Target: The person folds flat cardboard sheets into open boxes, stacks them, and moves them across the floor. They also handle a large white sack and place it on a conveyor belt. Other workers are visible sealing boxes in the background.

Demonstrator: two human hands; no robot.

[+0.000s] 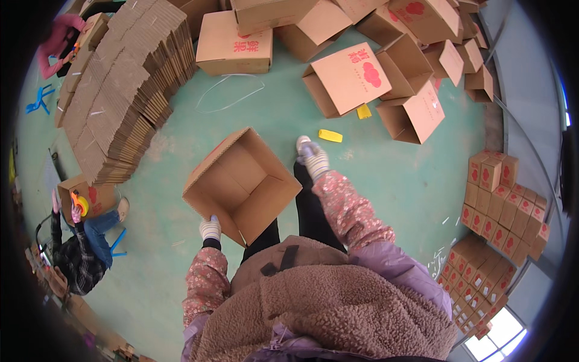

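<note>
Head view: green floor (386,181); scattered cartons (353,75)

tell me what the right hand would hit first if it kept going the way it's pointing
Probably the yellow piece lying on the green floor just past the right hand; depth is unclear, so it may pass above it.

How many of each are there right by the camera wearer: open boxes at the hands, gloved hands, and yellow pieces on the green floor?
open cardboard box at the hands: 1
gloved hands, left hand and right hand: 2
yellow pieces on the floor: 2
Total: 5
</note>
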